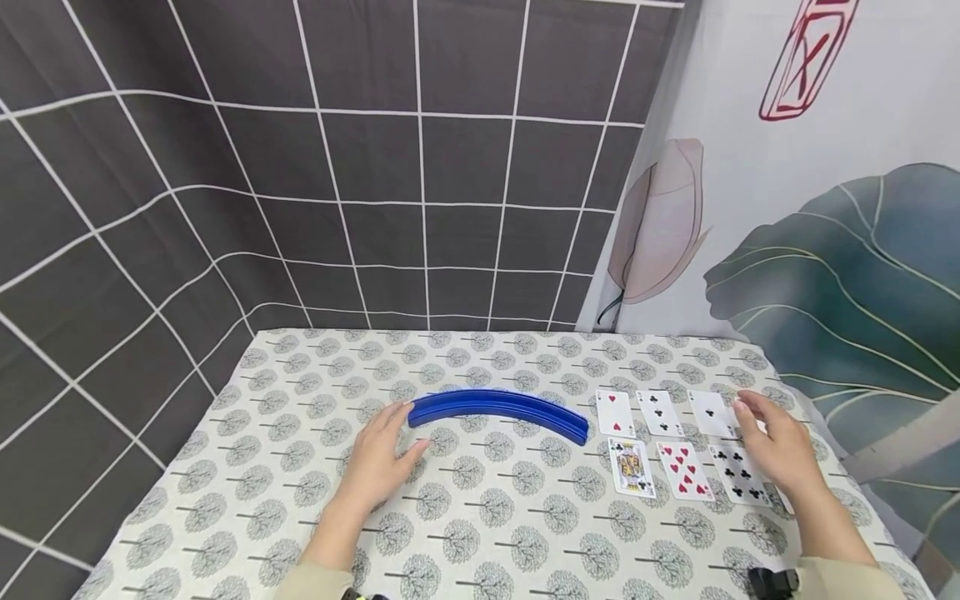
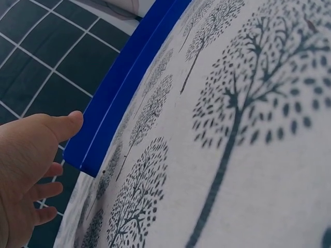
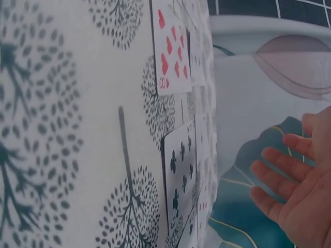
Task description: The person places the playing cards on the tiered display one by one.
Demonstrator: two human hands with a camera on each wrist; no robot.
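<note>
A blue curved playing-card holder [image 1: 495, 403] stands on the patterned cloth, with no cards in it. My left hand [image 1: 384, 457] is at its left end, fingers extended and thumb apart; whether they touch it is unclear. To the right, face-up cards lie in two rows. The two of hearts [image 1: 616, 414], three of clubs [image 1: 660, 414] and ace of clubs [image 1: 707, 415] are in the far row. Nearer lie a king [image 1: 631, 468], the eight of hearts [image 1: 683, 472] and six of clubs [image 1: 737, 477]. My right hand [image 1: 780, 442] hovers over the right-hand cards, partly covering some, fingers loosely spread and holding nothing.
A cloth [image 1: 487, 508] printed with trees covers the table. Behind it hangs a dark curtain [image 1: 367, 158] with white grid lines, and a pale leaf-printed curtain [image 1: 690, 75] is at the right. Dark wrist straps show at the lower edge.
</note>
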